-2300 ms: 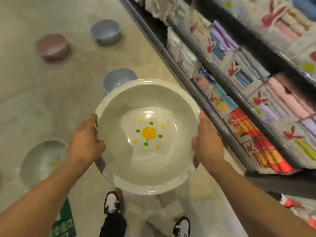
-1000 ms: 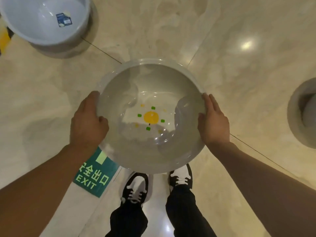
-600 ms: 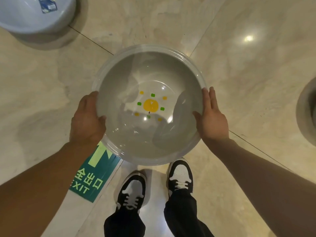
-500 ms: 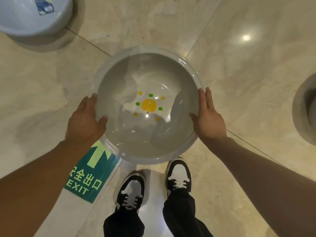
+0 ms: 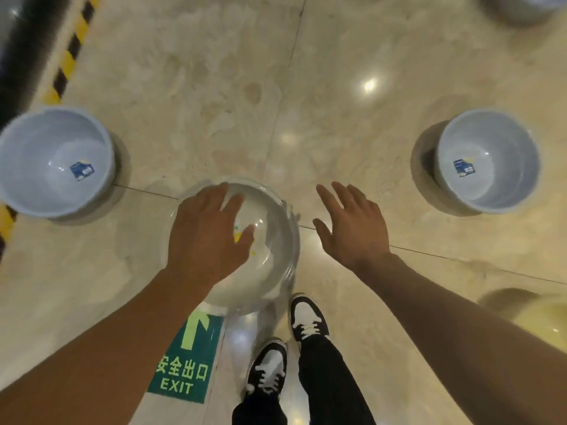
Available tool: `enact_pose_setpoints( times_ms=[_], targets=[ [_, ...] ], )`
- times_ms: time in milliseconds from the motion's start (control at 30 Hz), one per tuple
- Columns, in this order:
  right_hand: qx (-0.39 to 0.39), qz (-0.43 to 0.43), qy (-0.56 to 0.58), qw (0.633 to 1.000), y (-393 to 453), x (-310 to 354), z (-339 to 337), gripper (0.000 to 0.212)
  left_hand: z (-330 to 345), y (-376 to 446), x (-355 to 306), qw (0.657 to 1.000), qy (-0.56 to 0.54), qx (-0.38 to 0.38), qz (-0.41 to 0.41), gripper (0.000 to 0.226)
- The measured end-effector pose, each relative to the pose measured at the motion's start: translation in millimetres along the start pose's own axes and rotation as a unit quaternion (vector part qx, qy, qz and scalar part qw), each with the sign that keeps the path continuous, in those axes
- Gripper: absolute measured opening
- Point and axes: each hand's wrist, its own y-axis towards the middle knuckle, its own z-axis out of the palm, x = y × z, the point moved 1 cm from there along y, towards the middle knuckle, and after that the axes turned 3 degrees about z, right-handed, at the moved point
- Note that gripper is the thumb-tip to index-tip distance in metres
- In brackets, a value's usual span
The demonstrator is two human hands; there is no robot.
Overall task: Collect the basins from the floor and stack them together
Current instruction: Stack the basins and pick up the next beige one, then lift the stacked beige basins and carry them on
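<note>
A pale grey basin (image 5: 270,256) with a yellow and green mark inside rests on the marble floor just in front of my feet. My left hand (image 5: 208,234) hovers over its left half with fingers spread, holding nothing. My right hand (image 5: 349,228) is open to the right of the basin, apart from its rim. A light blue basin (image 5: 52,161) with a blue label stands on the floor at the left. Another light blue basin (image 5: 487,161) with a label stands at the right. A yellowish basin (image 5: 540,314) shows partly at the right edge behind my right arm.
A green EXIT floor sticker (image 5: 187,360) lies left of my black and white shoes (image 5: 306,317). Yellow and black hazard tape (image 5: 70,50) runs along the upper left by a dark edge. Part of another grey basin (image 5: 521,4) shows at the top right.
Both hands held the grey basin by its rim; now it sits on the floor and both hands have let go and opened. The view has lifted, bringing both blue basins into sight.
</note>
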Motion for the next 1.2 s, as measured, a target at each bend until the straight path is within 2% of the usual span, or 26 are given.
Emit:
enact_pose_setpoints(
  times_ms=[200,367,533,700,867,1033,1100,1200],
  targets=[
    [-0.074,0.131,0.013,0.989,-99.8,-96.1,-80.5,0.062,-54.4,1.2,-122.0,0.989,0.024,0.009,0.144,0.062],
    [-0.099,0.264,0.014,0.959,-205.9,-207.1,-94.7,0.060,-42.5,9.3,-252.3,0.962,0.029,-0.003,0.273,0.058],
    [-0.080,0.385,0.017,0.919,-326.3,-323.4,-54.9,0.059,10.9,-5.9,-411.6,0.923,0.018,-0.004,0.385,0.051],
    [-0.048,0.493,0.046,0.868,-422.8,-440.8,28.4,0.058,106.1,-29.7,-558.0,0.890,0.077,0.058,0.446,0.058],
    [-0.008,0.549,0.072,0.832,-481.4,-542.4,131.9,0.060,228.8,-46.9,-663.8,0.865,0.112,0.099,0.480,0.060],
    [0.029,0.566,0.115,0.816,-494.9,-612.8,221.0,0.064,324.9,-33.2,-701.4,0.878,0.144,0.108,0.444,0.057],
    [0.036,0.572,0.128,0.809,-493.3,-626.2,247.0,0.070,352.4,-20.6,-702.0,0.868,0.197,0.116,0.441,0.067],
    [0.035,0.582,0.141,0.800,-487.1,-635.0,276.0,0.086,380.4,-5.2,-702.7,0.891,0.214,0.165,0.366,0.094]
  ],
)
